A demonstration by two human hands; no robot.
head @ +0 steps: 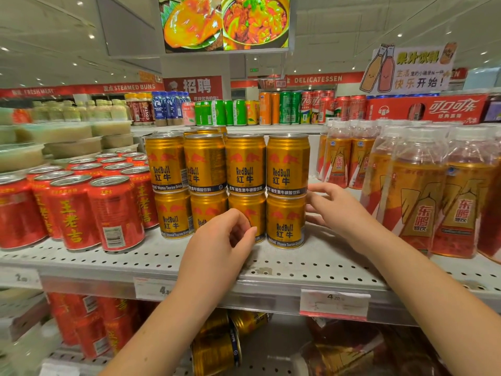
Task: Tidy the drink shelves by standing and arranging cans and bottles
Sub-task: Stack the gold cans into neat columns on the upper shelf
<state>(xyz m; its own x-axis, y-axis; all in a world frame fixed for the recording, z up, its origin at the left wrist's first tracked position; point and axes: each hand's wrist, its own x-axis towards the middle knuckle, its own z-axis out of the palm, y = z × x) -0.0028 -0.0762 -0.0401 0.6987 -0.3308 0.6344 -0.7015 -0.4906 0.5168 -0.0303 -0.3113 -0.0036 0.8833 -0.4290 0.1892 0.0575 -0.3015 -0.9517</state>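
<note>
Gold cans (245, 164) stand stacked two high, four columns across, mid-shelf, labels mostly forward; likely being squared into a neat block. Right hand (336, 207) has an open grip, fingers straight against the side of the rightmost column at the seam between upper and lower can, probably steadying the stack so it doesn't topple. Left hand (222, 240) is curled in front of a lower can; can't tell whether its grip holds that can or only touches it. Shelf (311, 264) is perforated. Red cans (70, 210) sit left, bottles (417, 196) right. Tipped cans (217, 351) lie on the shelf below, not yet stood up.
</note>
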